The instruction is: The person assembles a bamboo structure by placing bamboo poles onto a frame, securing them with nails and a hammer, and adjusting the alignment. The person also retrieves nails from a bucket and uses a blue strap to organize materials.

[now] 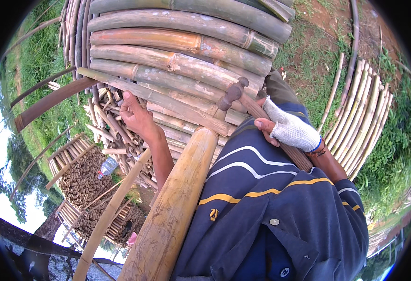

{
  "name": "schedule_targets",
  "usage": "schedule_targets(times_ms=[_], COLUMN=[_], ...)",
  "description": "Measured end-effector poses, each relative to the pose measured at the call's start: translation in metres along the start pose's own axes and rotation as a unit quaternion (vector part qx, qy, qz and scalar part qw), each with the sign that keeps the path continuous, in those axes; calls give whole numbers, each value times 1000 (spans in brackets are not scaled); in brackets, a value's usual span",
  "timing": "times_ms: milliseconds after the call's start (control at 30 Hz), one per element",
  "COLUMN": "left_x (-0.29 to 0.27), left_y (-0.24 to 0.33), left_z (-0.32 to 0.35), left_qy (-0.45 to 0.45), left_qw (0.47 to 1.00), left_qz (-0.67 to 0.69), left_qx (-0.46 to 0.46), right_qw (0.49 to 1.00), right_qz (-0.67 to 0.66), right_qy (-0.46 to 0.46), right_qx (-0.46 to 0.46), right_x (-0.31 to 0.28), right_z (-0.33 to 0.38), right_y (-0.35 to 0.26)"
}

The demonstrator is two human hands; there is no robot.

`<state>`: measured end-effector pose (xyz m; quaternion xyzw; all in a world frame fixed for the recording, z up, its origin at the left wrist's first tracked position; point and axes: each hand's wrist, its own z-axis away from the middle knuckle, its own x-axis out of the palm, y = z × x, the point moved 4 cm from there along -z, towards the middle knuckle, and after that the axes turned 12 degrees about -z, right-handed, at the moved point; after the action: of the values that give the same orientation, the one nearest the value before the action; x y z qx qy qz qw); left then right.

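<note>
My right hand [287,124], in a white glove with bare fingertips, grips the wooden handle of a hammer [253,105]. Its rusty metal head points up and left, above the near end of a long split bamboo strip [168,100]. The strip slants across a row of bamboo poles [177,63]. Bare and empty as far as I see, my left hand [140,117] is beside the strip's lower edge, with one finger raised and the others loosely bent. A thick yellow bamboo pole [172,201] runs up between my arms, its upper end close to the strip.
Bundled cut bamboo pieces [81,175] stand at the lower left near a clear plastic bottle [107,167]. Loose short pieces [114,122] are heaped beyond my left hand. More bamboo poles [362,114] lie on the right. A thin bent pole [112,215] crosses the lower left.
</note>
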<state>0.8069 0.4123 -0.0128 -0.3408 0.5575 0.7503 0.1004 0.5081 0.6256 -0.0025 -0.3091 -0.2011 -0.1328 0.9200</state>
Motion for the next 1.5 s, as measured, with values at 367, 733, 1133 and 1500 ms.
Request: schedule_targets(times_ms=[367, 733, 1133, 1500], left_x=[46, 35, 34, 36], left_y=[-35, -27, -40, -28], left_z=[29, 7, 0, 7], left_qy=[-215, -260, -281, -276], left_qw=[955, 954, 954, 955], left_qz=[152, 71, 37, 36], left_qx=[-139, -128, -103, -107], right_qw=[999, 973, 966, 960], right_qz=[-5, -11, -54, -77], right_qy=[32, 193, 194, 210], right_qx=[-17, -126, -165, -170], right_x=[-8, -26, -27, -29], right_z=[5, 34, 25, 20], right_y=[-5, -41, -42, -45])
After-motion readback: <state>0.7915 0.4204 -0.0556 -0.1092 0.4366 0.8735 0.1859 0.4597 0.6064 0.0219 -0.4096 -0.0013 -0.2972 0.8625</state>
